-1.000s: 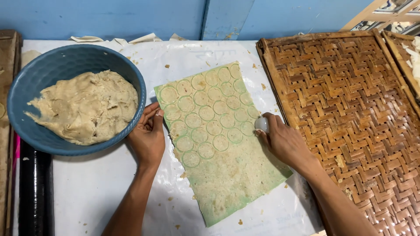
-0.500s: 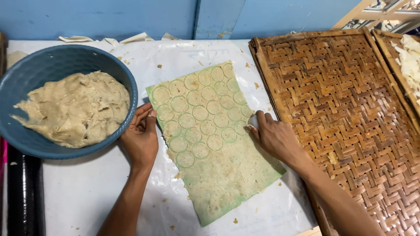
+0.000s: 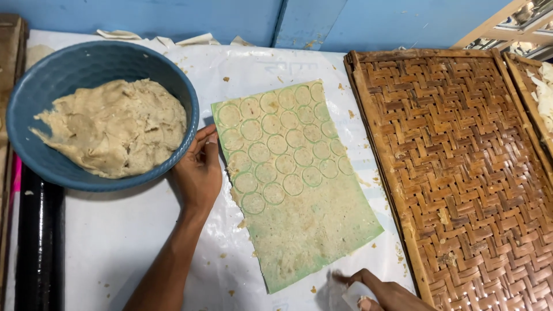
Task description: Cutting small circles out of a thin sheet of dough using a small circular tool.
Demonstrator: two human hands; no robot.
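Since the earlier frame, right hand point(image 3: 383, 295) has withdrawn from the dough sheet's point(image 3: 294, 184) mid edge to its near corner, closed on a small round cutter point(image 3: 356, 292). Left hand point(image 3: 200, 170), flat and spread, pins the sheet's left edge on the worktop point(image 3: 115, 242); the next row should be pressed squarely, close to the cut circles.

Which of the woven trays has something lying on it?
The far-right tray, only partly in view: pale pieces lie on it. The big tray beside the dough sheet is bare.

Right hand point(image 3: 383, 295) drawn back from the right edge of the dough sheet point(image 3: 294, 178) to its near corner, small round cutter point(image 3: 355, 292) with it
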